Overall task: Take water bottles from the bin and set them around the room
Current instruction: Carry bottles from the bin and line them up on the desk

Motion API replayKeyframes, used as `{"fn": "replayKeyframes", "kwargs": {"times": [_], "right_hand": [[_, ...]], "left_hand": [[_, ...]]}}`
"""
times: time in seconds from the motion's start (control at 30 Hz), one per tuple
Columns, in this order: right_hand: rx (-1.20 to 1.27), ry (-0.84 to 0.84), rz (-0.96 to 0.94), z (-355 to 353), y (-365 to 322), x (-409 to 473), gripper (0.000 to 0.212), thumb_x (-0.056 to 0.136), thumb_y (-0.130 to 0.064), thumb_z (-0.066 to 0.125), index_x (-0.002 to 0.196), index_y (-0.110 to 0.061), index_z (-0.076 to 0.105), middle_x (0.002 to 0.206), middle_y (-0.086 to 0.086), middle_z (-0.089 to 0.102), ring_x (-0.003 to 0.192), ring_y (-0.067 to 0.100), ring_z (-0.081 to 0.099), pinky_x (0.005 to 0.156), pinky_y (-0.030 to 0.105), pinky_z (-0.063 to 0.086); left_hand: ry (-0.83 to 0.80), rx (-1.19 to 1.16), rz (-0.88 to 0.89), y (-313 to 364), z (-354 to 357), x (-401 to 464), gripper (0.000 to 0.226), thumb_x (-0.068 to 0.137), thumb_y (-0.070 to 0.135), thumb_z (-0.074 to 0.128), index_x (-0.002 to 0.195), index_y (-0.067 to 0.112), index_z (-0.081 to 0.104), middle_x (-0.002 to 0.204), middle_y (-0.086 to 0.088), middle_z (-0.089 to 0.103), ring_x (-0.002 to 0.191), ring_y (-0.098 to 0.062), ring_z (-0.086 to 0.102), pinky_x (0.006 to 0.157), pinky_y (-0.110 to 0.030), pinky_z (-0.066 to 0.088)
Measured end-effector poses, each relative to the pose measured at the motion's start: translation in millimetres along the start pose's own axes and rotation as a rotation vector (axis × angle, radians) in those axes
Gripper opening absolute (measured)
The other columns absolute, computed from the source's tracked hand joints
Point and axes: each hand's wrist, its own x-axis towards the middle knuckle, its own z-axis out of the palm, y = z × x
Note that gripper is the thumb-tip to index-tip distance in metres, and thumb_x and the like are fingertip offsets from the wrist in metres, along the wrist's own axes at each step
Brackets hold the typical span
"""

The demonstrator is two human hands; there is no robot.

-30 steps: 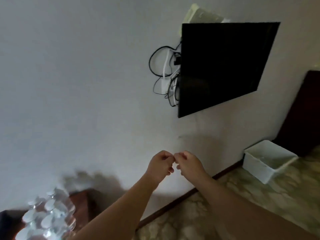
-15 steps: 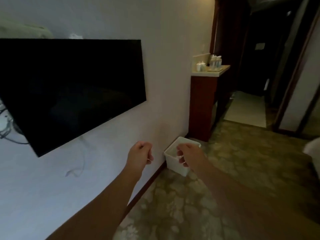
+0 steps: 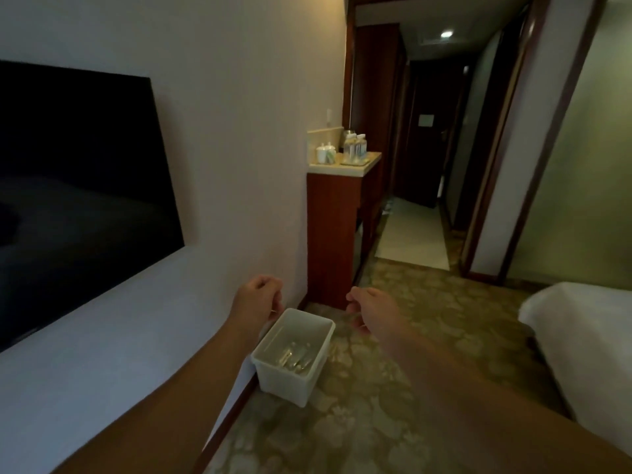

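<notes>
A: Change vs half a second ago?
B: View swung right and tipped down. TV (image 3: pixel 78 186) now cropped at the left edge, more carpet (image 3: pixel 386 415) and hallway (image 3: pixel 420 186) showing. White bin (image 3: pixel 290 366) larger in frame, no longer hidden behind the right hand. Hands spread further apart, one either side of the bin's far end.

A: Left hand?
B: Left hand (image 3: pixel 258 297) curled into a loose fist, knuckles up, empty. Overlaps the bin's far left corner in view; contact not resolvable.

A: Right hand?
B: Right hand (image 3: pixel 371 311) also curled, fingers tucked under, empty. Apart from the bin, off its far right corner, over carpet.

A: Bottles?
B: Water bottles (image 3: pixel 297 358) lying flat in the bottom of the bin, clear plastic, count unreadable in the dim light. Bin on the carpet right against the wall (image 3: pixel 239 131), near the foot of the wood cabinet (image 3: pixel 333 234).
More bottles (image 3: pixel 355 150) standing upright on a tray at the back of the counter (image 3: pixel 349 169), white cups (image 3: pixel 325 153) near the counter's left edge.
White bed corner (image 3: pixel 581 323) at the right.
</notes>
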Motion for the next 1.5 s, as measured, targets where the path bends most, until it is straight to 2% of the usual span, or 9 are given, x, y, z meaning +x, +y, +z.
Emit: {"fn": "replayKeyframes", "kwargs": {"times": [0.2, 0.37, 0.57, 0.7, 0.87, 1.1, 1.27, 1.5], "right_hand": [[0.063, -0.004, 0.032, 10.6, -18.7, 105.1, 0.025, 0.103, -0.028, 0.05, 0.091, -0.014, 0.066, 0.067, -0.001, 0.062, 0.044, 0.009, 0.055, 0.045, 0.023, 0.04], [0.077, -0.052, 0.074, 14.7, -2.6, 197.0, 0.025, 0.102, -0.03, 0.052, 0.091, -0.014, 0.068, 0.067, -0.001, 0.065, 0.048, 0.011, 0.057, 0.043, 0.023, 0.041], [0.083, -0.109, 0.178, 11.2, 14.8, 338.1, 0.027, 0.1, -0.034, 0.054, 0.092, -0.014, 0.07, 0.063, -0.002, 0.065, 0.052, 0.014, 0.059, 0.046, 0.025, 0.041], [0.093, -0.145, 0.218, 11.0, 7.6, 432.6, 0.03, 0.1, -0.036, 0.053, 0.088, -0.013, 0.069, 0.06, -0.001, 0.065, 0.05, 0.017, 0.057, 0.043, 0.027, 0.038], [0.009, -0.265, 0.189, 27.7, 0.3, 529.9, 0.031, 0.1, -0.038, 0.052, 0.089, -0.015, 0.07, 0.072, 0.001, 0.067, 0.054, 0.015, 0.059, 0.047, 0.026, 0.043], [-0.06, -0.403, 0.248, 93.2, 14.0, 640.0, 0.028, 0.101, -0.03, 0.05, 0.09, -0.011, 0.067, 0.076, 0.005, 0.064, 0.055, 0.017, 0.056, 0.05, 0.027, 0.042], [-0.095, -0.427, 0.268, 157.9, 39.0, 730.9, 0.028, 0.101, -0.029, 0.05, 0.088, -0.01, 0.067, 0.072, 0.003, 0.063, 0.053, 0.016, 0.055, 0.05, 0.026, 0.044], [-0.195, -0.548, 0.308, 241.0, 118.1, 846.1, 0.026, 0.097, -0.032, 0.051, 0.085, -0.016, 0.068, 0.07, -0.001, 0.067, 0.044, 0.01, 0.058, 0.051, 0.024, 0.047]], "left_hand": [[-0.044, -0.02, -0.04, -17.1, 32.9, 120.8, 0.023, 0.094, 0.013, 0.058, 0.071, 0.015, 0.061, 0.055, -0.001, 0.057, 0.055, -0.021, 0.055, 0.057, -0.033, 0.046], [-0.066, -0.026, -0.084, -51.1, 62.7, 200.8, 0.022, 0.093, 0.018, 0.06, 0.072, 0.018, 0.065, 0.055, 0.001, 0.06, 0.053, -0.016, 0.059, 0.056, -0.032, 0.051], [0.035, -0.038, -0.145, -77.8, 102.0, 300.2, 0.02, 0.093, 0.013, 0.058, 0.073, 0.014, 0.062, 0.056, -0.001, 0.056, 0.055, -0.021, 0.055, 0.052, -0.029, 0.048], [0.117, -0.011, -0.171, -77.9, 129.5, 364.2, 0.014, 0.095, 0.015, 0.058, 0.082, 0.014, 0.061, 0.062, -0.002, 0.057, 0.053, -0.018, 0.057, 0.047, -0.026, 0.047], [0.169, 0.019, -0.143, -81.1, 153.1, 440.8, 0.014, 0.095, 0.02, 0.059, 0.082, 0.015, 0.064, 0.065, -0.001, 0.061, 0.057, -0.019, 0.061, 0.051, -0.03, 0.049], [0.231, -0.018, -0.205, -130.8, 153.5, 538.9, 0.016, 0.095, 0.018, 0.06, 0.08, 0.016, 0.064, 0.059, 0.004, 0.061, 0.053, -0.016, 0.061, 0.051, -0.029, 0.049], [0.291, -0.102, -0.272, -187.1, 140.6, 629.0, 0.016, 0.095, 0.018, 0.058, 0.08, 0.017, 0.063, 0.061, 0.003, 0.06, 0.052, -0.014, 0.059, 0.049, -0.027, 0.048], [0.377, -0.153, -0.368, -276.8, 129.4, 727.1, 0.013, 0.094, 0.016, 0.058, 0.081, 0.017, 0.062, 0.057, 0.007, 0.061, 0.052, -0.015, 0.058, 0.052, -0.027, 0.049]]}}
